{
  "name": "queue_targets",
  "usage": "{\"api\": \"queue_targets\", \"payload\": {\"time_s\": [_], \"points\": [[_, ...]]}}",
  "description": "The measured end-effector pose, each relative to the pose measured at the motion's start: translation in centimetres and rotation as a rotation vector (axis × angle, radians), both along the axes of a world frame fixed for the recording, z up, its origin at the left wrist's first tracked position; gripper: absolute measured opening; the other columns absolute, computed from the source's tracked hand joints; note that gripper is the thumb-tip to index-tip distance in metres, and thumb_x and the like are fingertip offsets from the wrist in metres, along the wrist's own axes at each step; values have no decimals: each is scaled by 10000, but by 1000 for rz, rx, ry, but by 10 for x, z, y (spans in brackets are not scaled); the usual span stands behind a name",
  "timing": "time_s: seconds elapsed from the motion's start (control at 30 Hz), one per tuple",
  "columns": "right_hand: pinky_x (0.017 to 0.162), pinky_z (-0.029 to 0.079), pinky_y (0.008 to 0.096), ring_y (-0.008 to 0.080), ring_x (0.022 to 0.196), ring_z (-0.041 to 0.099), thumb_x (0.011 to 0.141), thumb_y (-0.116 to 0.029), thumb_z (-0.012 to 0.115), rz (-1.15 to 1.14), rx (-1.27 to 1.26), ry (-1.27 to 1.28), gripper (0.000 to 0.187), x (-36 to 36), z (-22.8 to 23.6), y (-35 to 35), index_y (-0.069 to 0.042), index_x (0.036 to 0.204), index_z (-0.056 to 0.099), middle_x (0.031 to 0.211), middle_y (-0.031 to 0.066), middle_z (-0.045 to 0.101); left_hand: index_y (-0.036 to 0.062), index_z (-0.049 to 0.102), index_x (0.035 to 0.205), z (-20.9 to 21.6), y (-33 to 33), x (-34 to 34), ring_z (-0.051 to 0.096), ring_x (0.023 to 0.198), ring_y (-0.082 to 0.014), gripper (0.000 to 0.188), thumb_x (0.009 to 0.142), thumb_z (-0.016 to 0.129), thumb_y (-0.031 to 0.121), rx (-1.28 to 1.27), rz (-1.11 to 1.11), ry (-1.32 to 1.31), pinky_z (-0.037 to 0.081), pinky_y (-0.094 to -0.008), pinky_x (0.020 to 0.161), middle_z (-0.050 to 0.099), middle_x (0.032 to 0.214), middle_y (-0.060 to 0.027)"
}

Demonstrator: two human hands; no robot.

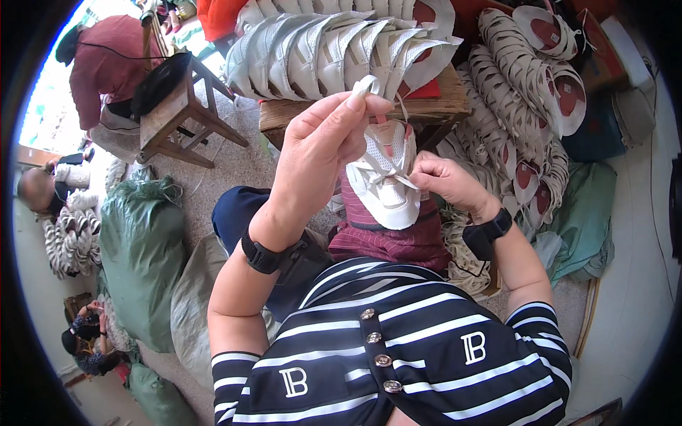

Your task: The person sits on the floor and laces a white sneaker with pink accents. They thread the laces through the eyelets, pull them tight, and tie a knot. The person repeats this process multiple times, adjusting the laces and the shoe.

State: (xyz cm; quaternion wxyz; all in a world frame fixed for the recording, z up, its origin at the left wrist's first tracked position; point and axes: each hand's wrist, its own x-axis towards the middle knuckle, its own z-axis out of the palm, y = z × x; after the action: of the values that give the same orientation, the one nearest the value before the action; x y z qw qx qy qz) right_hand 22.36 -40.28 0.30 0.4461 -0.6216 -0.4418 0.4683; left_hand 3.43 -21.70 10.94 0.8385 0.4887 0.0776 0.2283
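A white shoe upper point(398, 211) with a mesh tongue rests on my lap, over dark red striped cloth point(355, 241). My left hand point(328, 135) is raised in front of it, thumb and fingers pinching a white shoelace point(368, 86) whose loop stands above the fingertips. At the upper's right side my right hand point(449, 183) is closed, finger and thumb pinched on the lacing by the eyelets. What lies inside the right-hand pinch is mostly hidden. Part of the upper is behind my left hand.
Nested white uppers point(320, 57) lie on a wooden bench point(284, 117) ahead. More stacked uppers point(508, 106) are heaped at the right. To the left stand a wooden stool point(167, 117) and a green sack point(142, 263). Other people sit farther left.
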Motion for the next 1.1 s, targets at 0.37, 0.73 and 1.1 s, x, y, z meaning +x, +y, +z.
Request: {"api": "queue_targets", "payload": {"time_s": [0.37, 0.73, 1.1], "points": [[886, 506, 385, 254, 943, 658, 807, -110, 743, 170, 505, -860, 249, -70, 28, -8, -83, 1052, 708, 1012, 72, 699, -31, 675, 1108, 34, -2, 12, 272, 582, -17, 317, 1055, 499, 228, 47, 21, -22, 244, -198, 547, 346, 652, 88], [791, 501, 301, 161, 912, 658, 890, -78, 663, -2, 256, -563, 78, -48, 33, 7, -49, 957, 689, 878, 65, 649, -49, 618, 1175, 62, 2, 1, 276, 574, -22, 337, 1076, 432, 213, 74, -77, -176, 285, -202, 553, 396, 726, 59], [667, 436, 196, 37, 680, 506, 1000, -355, 608, 162, 68, 576, 352, -36, 44, 95, -31, 1136, 620, 740, -71, 542, -38, 612, 1145, 53, 29, -24, 400, 589, -55, 298, 1073, 438, 194, 32, 133, -240, 416, -236, 597, 555, 852, -20]]}}
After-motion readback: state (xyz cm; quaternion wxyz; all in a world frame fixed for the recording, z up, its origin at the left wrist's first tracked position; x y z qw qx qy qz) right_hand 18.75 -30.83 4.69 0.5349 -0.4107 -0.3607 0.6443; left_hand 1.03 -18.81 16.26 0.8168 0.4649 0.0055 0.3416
